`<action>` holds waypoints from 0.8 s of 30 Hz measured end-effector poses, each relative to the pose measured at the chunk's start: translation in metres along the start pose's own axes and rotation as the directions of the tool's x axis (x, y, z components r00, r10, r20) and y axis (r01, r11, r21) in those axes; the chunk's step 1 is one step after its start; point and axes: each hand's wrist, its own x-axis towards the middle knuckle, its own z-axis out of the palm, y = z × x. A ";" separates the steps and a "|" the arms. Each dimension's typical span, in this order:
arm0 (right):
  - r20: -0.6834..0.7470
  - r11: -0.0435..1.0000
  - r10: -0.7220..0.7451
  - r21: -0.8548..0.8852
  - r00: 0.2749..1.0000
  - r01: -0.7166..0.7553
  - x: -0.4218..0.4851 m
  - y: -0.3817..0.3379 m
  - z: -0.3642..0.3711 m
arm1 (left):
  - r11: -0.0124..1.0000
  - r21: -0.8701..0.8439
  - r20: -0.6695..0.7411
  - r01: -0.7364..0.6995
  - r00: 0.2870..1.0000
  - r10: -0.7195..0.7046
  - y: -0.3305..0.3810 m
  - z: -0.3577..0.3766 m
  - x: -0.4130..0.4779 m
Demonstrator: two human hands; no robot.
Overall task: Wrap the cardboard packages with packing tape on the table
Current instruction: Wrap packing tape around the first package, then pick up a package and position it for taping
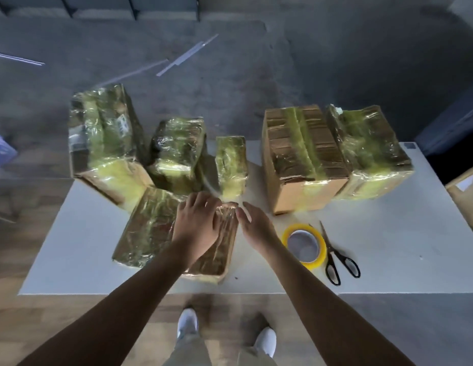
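Table, left hand on taped package

Packing area in a warehouse-like room, as I view it remotely: bare concrete floor strewn with metal strips; white table bearing taped cardboard packages, tape roll and scissors.

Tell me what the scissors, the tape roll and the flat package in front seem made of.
Scissors: dark blades, likely metal; glossy black handles, probably plastic. Tape roll: yellowish translucent film, seemingly plastic. Flat package: brown cardboard, bare at its near edge, under shiny wrinkled clear tape.
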 end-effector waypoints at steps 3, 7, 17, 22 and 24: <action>0.107 0.965 0.087 0.239 0.990 -0.111 -0.001 -0.010 0.025 | 0.999 0.040 0.094 -0.022 0.995 0.018 -0.030 0.015 -0.022; 0.080 0.891 0.222 0.389 0.972 -0.235 -0.016 -0.019 0.044 | 1.000 -0.007 0.167 0.029 0.986 -0.028 -0.036 0.033 -0.034; 0.130 0.953 0.270 0.108 0.954 -0.284 -0.031 -0.020 0.027 | 0.988 -0.146 0.176 0.047 0.984 -0.021 -0.059 -0.006 -0.017; 0.180 0.935 0.292 0.153 0.939 -0.320 -0.025 -0.030 0.008 | 0.886 -0.156 0.135 0.436 0.898 -0.418 -0.112 -0.037 -0.021; 0.145 0.925 0.312 0.182 0.939 -0.335 -0.020 -0.036 0.010 | 0.684 -0.319 0.407 0.656 0.747 -0.526 -0.122 -0.038 -0.027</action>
